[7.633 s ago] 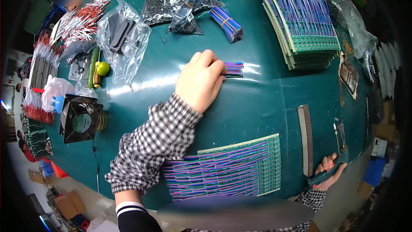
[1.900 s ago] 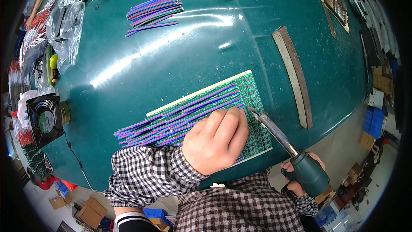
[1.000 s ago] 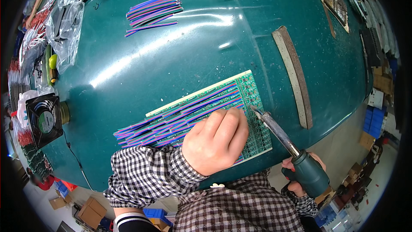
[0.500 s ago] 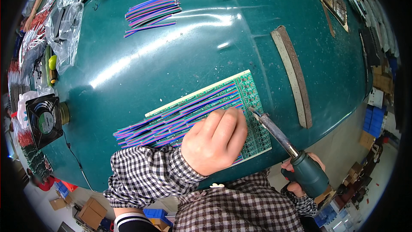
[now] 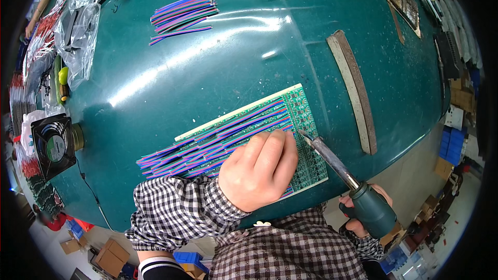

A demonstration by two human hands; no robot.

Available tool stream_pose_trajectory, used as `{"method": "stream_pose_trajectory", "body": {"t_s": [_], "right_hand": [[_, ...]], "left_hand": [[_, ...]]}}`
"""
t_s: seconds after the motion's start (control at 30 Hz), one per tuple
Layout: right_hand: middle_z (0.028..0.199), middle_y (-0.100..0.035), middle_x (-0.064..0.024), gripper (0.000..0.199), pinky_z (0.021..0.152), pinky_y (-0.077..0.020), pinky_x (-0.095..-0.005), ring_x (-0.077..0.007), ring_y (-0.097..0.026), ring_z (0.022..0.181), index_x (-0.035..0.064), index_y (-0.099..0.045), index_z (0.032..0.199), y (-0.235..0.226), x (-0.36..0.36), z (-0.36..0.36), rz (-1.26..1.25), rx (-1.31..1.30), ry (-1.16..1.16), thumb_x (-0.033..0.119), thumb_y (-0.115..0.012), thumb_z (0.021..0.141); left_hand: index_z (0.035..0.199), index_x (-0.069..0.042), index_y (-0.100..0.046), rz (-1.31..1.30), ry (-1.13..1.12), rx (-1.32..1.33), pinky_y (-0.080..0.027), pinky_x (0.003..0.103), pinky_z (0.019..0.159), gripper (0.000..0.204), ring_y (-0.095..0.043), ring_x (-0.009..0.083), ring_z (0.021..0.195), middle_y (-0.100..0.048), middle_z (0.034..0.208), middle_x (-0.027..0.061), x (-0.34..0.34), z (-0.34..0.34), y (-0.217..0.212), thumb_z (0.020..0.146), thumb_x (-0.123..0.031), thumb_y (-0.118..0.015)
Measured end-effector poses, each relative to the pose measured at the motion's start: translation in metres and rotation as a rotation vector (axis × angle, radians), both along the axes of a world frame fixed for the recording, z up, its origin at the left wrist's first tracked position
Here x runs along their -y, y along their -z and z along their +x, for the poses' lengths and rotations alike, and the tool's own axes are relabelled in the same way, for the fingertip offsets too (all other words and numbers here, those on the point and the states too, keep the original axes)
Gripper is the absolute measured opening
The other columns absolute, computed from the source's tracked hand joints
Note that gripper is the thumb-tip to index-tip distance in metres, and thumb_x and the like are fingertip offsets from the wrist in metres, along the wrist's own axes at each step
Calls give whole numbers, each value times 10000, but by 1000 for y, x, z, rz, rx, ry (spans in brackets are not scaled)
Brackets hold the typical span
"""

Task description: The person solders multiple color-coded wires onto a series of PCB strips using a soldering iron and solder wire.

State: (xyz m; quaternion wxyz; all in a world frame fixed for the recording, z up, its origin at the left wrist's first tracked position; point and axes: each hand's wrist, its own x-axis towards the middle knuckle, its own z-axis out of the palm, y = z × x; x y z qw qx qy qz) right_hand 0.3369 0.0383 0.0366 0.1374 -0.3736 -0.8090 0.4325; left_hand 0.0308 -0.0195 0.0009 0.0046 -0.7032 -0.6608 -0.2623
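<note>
Green, glossy sheeting covers your worktable (image 5: 415, 83), its near edge curving across the view above a pale floor. At your far left lie heaped red-and-white leads (image 5: 44, 49); next come a black square fan (image 5: 53, 143), standing on the table, and a clear plastic bag (image 5: 78, 41) near a round green fruit (image 5: 63, 75). Farther right, a loose group of multicoloured wires (image 5: 184, 15) lies well beyond your hands.

Centrally, near the table's front edge, the green circuit panel (image 5: 309, 168) lies flat and slightly askew, with rows of blue, pink and dark attached wires (image 5: 207, 148) running out past its left side. Your left hand (image 5: 259, 168) rests over the panel's wired part, fingers curled and pointing down toward the solder end; because the fingertips are hidden, whether they pinch a wire cannot be told. Just beyond them, the panel's component strip lies exposed between your two hands. Your right hand (image 5: 356, 226), lower right and off the panel, grips the dark green handle of a soldering iron (image 5: 353, 181). Its tip slants up-left to just beside your left fingers; contact with the panel appears possible but is unclear. Farther right, a curved grey-brown bar (image 5: 355, 93) lies apart from the panel.
</note>
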Motion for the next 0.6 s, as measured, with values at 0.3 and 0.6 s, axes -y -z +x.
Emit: {"method": "stream_pose_trajectory", "body": {"t_s": [0.3, 0.6], "right_hand": [[958, -750, -144, 723, 740, -598, -397, -306, -727, 797, -3, -747, 1042, -2, 5, -5, -44, 23, 72, 634, -886, 730], [947, -744, -133, 758, 746, -597, -399, -309, -723, 792, -11, -741, 1049, 2, 0, 0, 37, 23, -25, 660, -877, 722]], "left_hand": [[1036, -9, -726, 10, 26, -117, -510, 265, 723, 292, -671, 174, 942, -666, 1025, 60, 1, 1, 5, 761, -100, -690], [1046, 12, -749, -9, 26, -69, -572, 279, 695, 319, -681, 186, 869, -655, 1018, 88, -1, 1, -1, 736, -59, -727]]}}
